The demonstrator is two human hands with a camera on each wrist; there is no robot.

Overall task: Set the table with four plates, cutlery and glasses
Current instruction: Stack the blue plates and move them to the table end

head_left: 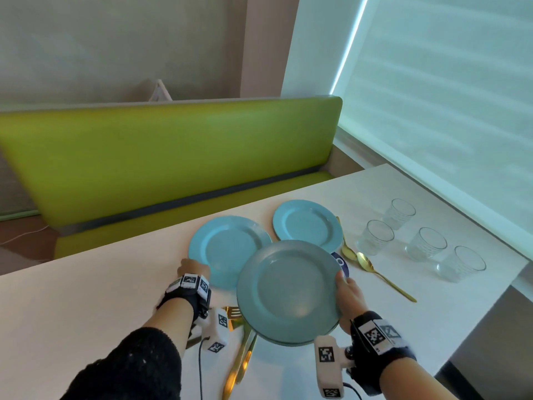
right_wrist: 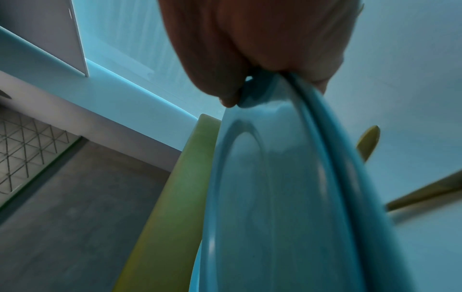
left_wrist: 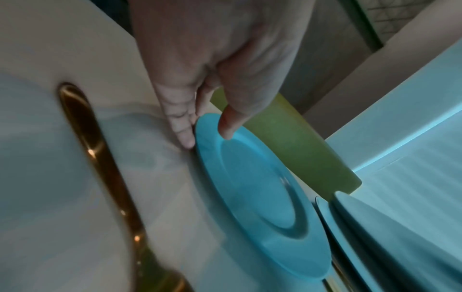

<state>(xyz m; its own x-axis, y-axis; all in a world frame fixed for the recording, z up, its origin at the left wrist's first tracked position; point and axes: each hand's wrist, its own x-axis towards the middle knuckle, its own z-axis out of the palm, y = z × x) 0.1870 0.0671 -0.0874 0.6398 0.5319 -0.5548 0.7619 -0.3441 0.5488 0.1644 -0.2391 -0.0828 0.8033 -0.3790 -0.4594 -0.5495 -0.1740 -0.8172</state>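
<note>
Two blue plates lie flat on the white table [head_left: 86, 298]: one at the left [head_left: 227, 249], one further back [head_left: 307, 223]. My left hand [head_left: 196, 267] is at the left plate's near rim; in the left wrist view my thumb lies on the rim [left_wrist: 207, 126] and my fingers [left_wrist: 186, 138] touch its edge on the table. My right hand [head_left: 343, 287] grips two stacked grey-blue plates [head_left: 288, 290] by their right rim, above the table. The right wrist view shows both rims [right_wrist: 287, 158] pinched between thumb and fingers.
Gold forks and knives [head_left: 239, 359] lie partly under the held stack. Gold spoons [head_left: 366, 264] lie right of the plates. Several clear glasses [head_left: 427, 243] stand at the right near the window blind. A green bench [head_left: 173, 157] runs along the table's far side.
</note>
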